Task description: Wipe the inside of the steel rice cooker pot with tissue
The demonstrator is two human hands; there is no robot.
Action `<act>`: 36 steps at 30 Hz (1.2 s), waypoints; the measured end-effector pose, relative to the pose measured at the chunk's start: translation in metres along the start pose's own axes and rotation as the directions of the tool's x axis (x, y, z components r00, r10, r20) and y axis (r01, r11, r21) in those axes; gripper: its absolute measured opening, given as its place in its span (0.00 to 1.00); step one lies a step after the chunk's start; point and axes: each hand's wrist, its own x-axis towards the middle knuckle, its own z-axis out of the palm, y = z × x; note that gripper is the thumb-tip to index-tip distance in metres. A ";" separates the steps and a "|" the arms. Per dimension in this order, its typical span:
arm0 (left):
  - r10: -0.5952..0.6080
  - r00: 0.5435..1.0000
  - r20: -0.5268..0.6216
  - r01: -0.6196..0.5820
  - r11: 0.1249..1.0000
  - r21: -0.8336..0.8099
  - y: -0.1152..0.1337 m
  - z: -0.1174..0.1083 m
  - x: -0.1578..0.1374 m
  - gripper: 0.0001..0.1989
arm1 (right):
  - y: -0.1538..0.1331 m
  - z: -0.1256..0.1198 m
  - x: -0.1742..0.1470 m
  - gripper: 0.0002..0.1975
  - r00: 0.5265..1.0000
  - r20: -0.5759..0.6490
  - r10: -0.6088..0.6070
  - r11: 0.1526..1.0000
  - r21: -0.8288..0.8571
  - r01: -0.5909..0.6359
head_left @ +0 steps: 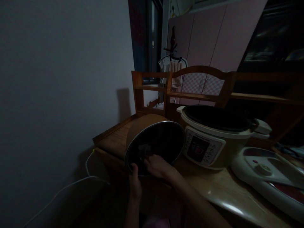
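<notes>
Left hand (136, 183) of the person grips the lower near rim of a black-lined inner pot (163, 142), thumb (134, 167) hooked over the edge; the rest of its fingers are hidden behind the brown outer wall. The head view is the only one, and a dim one. From where I stand, the pot lies tipped over at the front of the wooden table (215, 193), its mouth turned toward the person, just beside an electric pressure cooker (220, 141); whether the two touch, I can't tell. The right hand (156, 165) reaches into the pot with its fingers bunched, and seems to be pinching a small greyish cloth (144, 147) against the dark inside, though the gloom blurs what exactly it is.

As for progress, the pot is out of the cooker, whose top stands uncovered. A white lid-like unit (273, 174) with a round knob (263, 169) sits apart on the table, to the cooker's right. I'd judge the wiping of the pot's inside to be somewhere in its course; how much of the lining is finished doesn't show in such low light. What remains undone, by the look of it, is the rest of that wiping, with the pot not yet back in its cooker
</notes>
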 end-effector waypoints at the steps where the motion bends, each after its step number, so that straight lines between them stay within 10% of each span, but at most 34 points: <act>1: 0.009 1.000 0.002 -0.009 1.000 0.004 0.000 0.000 0.000 0.34 | 0.002 -0.001 0.001 0.19 0.999 0.003 -0.041 0.999 0.028 0.041; 12: -0.004 1.000 0.017 0.004 0.999 0.052 0.002 -0.002 0.000 0.35 | -0.006 -0.018 0.036 0.23 0.900 -0.374 -0.223 0.967 -0.202 0.156; 27: 0.015 1.000 0.009 -0.016 0.992 0.128 0.000 -0.009 0.007 0.36 | 0.032 -0.030 0.034 0.28 0.740 -0.658 0.141 0.914 -0.200 -0.352; 36: 0.088 0.996 -0.007 -0.086 0.987 0.132 0.002 -0.004 0.005 0.37 | 0.035 -0.012 0.024 0.27 0.835 -0.428 0.345 0.864 -0.204 -0.461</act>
